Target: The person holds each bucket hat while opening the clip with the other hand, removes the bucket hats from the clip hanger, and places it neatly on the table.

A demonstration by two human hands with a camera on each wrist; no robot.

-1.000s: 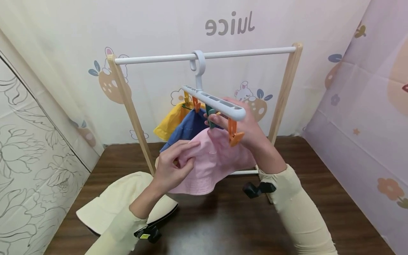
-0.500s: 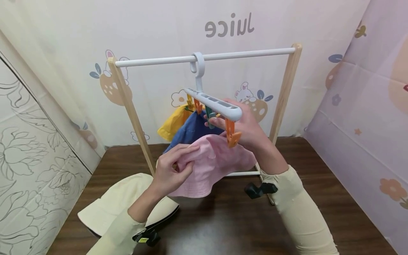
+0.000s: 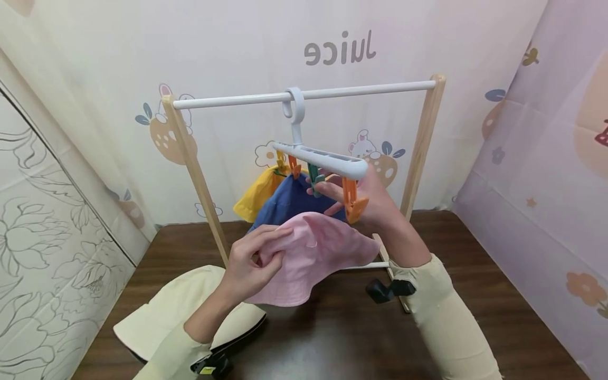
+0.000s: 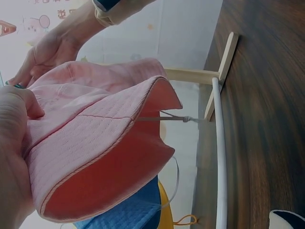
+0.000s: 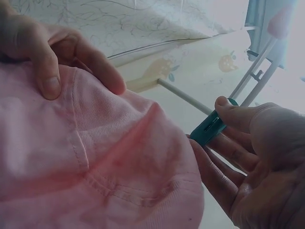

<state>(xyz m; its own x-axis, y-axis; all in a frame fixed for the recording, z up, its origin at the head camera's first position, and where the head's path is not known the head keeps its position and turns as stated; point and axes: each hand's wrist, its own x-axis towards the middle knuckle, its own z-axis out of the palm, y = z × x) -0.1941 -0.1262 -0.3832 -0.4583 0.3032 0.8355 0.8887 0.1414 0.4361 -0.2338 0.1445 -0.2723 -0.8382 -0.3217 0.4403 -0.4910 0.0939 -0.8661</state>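
Observation:
My left hand [image 3: 252,264] pinches the side of a pink bucket hat [image 3: 304,264] between thumb and fingers. The hat's crown sits just below a green clip [image 3: 314,179] on a white clip hanger [image 3: 328,160], with a gap between them in the head view. My right hand [image 3: 375,203] reaches behind the hanger's near end. Its thumb and fingers pinch the green clip [image 5: 209,128] in the right wrist view. An orange clip [image 3: 353,203] hangs at the near end, in front of the right hand. The left wrist view shows a cord under the pink hat's brim [image 4: 90,152].
A blue hat [image 3: 285,203] and a yellow hat [image 3: 256,198] hang from the hanger's far clips. The hanger hooks over the white bar [image 3: 370,92] of a wooden-sided rack [image 3: 192,169]. A cream hat [image 3: 171,306] lies on the dark wooden table [image 3: 342,343] at left.
The pink hat, held in my left hand, has dropped from touching the green clip to a little below it. My right hand stays at the clip. The head view has tilted slightly upward.

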